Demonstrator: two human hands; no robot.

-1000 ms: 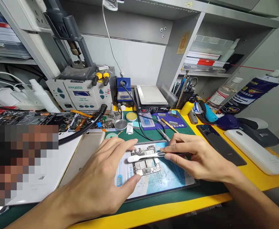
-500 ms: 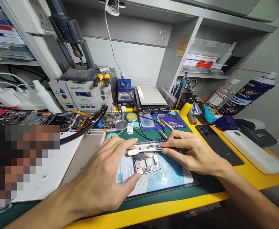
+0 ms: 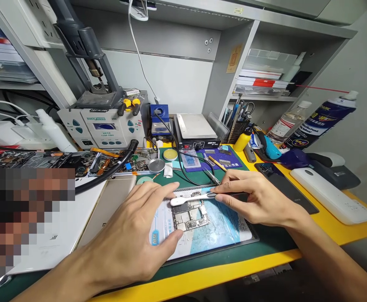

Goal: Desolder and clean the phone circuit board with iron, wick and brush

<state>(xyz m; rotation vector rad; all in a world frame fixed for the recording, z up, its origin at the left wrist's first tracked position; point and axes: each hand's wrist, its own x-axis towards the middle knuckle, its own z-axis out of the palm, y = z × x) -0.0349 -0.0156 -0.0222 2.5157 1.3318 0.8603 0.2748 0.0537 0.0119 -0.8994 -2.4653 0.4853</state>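
A phone circuit board point(image 3: 189, 214) lies on a blue and white plastic-covered pad point(image 3: 221, 241). My right hand point(image 3: 252, 197) pinches the dark part of a white toothbrush point(image 3: 192, 199) between thumb and fingers. The brush head lies across the board's upper part, its bristles hidden underneath. At the left side of the board, my left hand point(image 3: 148, 230) has thumb and fingers spread apart, its thumb tip at the board's lower left edge and its fingertips near the brush head.
Behind the pad are a heating plate point(image 3: 196, 126), a round tin point(image 3: 170, 154) and a black cable. A hot-air station point(image 3: 103, 129) stands back left. Phones point(image 3: 285, 186) lie right; a blurred-out area covers the far left.
The whole view has shifted slightly, so the bench appears moved left. The brush head sits slightly farther right relative to the board. Both hands keep nearly the same pose.
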